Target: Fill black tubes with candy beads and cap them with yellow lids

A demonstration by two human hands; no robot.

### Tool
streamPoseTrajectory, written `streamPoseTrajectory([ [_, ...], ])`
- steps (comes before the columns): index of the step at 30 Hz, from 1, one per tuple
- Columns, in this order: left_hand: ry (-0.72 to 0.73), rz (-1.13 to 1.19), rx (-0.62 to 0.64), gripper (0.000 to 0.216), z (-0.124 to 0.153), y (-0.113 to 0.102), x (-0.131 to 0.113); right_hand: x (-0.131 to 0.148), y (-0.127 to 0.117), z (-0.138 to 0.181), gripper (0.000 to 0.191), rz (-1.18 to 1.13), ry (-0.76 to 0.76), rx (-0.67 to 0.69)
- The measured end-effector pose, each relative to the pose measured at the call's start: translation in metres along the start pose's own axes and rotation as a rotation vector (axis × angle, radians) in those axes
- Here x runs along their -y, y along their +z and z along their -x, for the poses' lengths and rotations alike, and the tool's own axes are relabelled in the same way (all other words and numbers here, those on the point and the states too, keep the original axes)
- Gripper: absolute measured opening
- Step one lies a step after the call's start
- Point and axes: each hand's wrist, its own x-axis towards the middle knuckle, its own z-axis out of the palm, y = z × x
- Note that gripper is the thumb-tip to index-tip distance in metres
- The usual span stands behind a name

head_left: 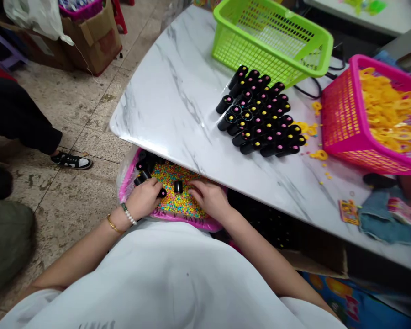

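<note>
A pink tray (123, 188) on my lap, partly under the table edge, holds many small coloured beads (183, 201). My left hand (144, 197) is closed round a small black cylinder (162, 193) with a pink dot in its end, at the tray's left side. More black cylinders (142, 176) lie in the tray beyond that hand. Another black cylinder (178, 186) rests on the beads between my hands. My right hand (210, 197) is over the beads at the right, thumb and fingers curved and apart, with nothing visible in them.
On the marble-patterned table (164, 91) stand many black cylinders (260, 112) with yellow or pink dots. Behind them is a green basket (274, 59); rightward, a pink basket (342, 109) holds yellow rings (390, 109). Denim cloth (380, 217) lies near the edge. A person's shoe (71, 160) shows left.
</note>
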Motion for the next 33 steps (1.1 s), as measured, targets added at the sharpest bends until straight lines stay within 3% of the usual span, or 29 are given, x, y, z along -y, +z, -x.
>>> streamPoseTrajectory([
  [2, 0.028, -0.077, 0.020, 0.013, -0.009, 0.002, -0.004, -0.004, 0.002, -0.001, 0.040, 0.073, -0.166, -0.016],
  [4, 0.059, -0.097, 0.028, 0.015, -0.015, 0.004, -0.009, -0.003, 0.006, -0.009, 0.048, 0.142, -0.299, 0.059],
  [6, 0.078, -0.080, 0.022, 0.020, -0.017, 0.006, -0.012, 0.000, 0.010, -0.017, 0.045, 0.210, -0.339, 0.150],
  [8, 0.081, -0.048, 0.001, 0.026, -0.016, 0.007, -0.012, 0.001, 0.013, -0.022, 0.040, 0.269, -0.308, 0.184],
  [13, 0.116, -0.040, -0.004, 0.016, -0.017, 0.008, -0.008, -0.008, 0.009, -0.010, 0.043, 0.346, -0.101, 0.033],
  [15, 0.147, -0.026, 0.024, 0.016, -0.022, 0.010, -0.008, -0.009, 0.008, -0.004, 0.037, 0.372, -0.029, 0.058],
  [18, 0.173, -0.007, 0.051, 0.014, -0.031, 0.012, -0.013, -0.001, 0.011, -0.001, 0.028, 0.383, -0.058, 0.183],
  [21, 0.187, -0.003, 0.059, 0.015, -0.035, 0.013, -0.017, 0.006, 0.017, 0.000, 0.023, 0.337, -0.114, 0.204],
  [24, 0.184, 0.083, 0.038, 0.023, -0.029, 0.012, -0.014, 0.002, 0.019, 0.006, 0.026, 0.165, -0.083, 0.148],
  [27, 0.139, 0.336, -0.019, 0.028, -0.019, 0.009, -0.009, -0.010, 0.017, 0.016, 0.033, -0.134, 0.014, 0.023],
  [33, 0.059, 0.788, -0.015, 0.030, -0.007, 0.001, -0.010, -0.015, 0.019, 0.034, 0.040, -0.981, 0.211, -0.066],
])
